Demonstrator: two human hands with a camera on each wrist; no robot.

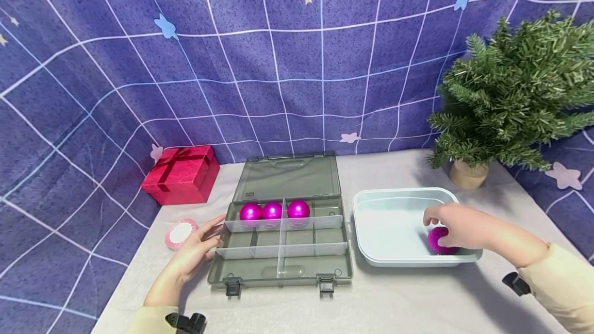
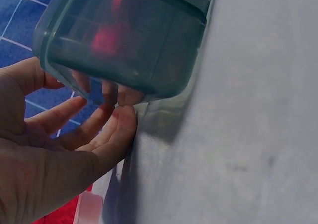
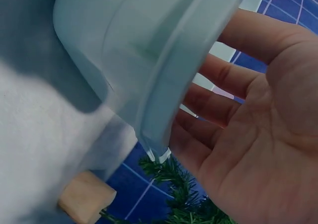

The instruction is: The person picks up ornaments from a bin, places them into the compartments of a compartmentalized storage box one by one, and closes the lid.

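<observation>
A grey see-through compartment case [image 1: 246,264] lies with its lid [image 1: 292,174] folded back. Along its back row sit three shiny magenta balls [image 1: 298,211]. My left hand [image 1: 192,254] is at the case's left side, fingers loosely bent; in the left wrist view its fingertips [image 2: 126,115] are right at the lower edge. Inside the pale blue tray [image 1: 387,220], my right hand [image 1: 461,226] reaches over another magenta ball [image 1: 436,240], the thumb overlapping it. The right wrist view hides that ball and the fingertips behind the tray's wall [image 3: 164,85]; whether the fingers grip it I cannot tell.
A red gift box [image 1: 181,177] with a dark ribbon stands at the back left. Near my left hand lies a pink round thing with a white middle [image 1: 180,233]. A small artificial fir tree [image 1: 515,92] on a wooden base [image 1: 468,174] stands behind the tray, before a blue patterned cloth [image 1: 297,92].
</observation>
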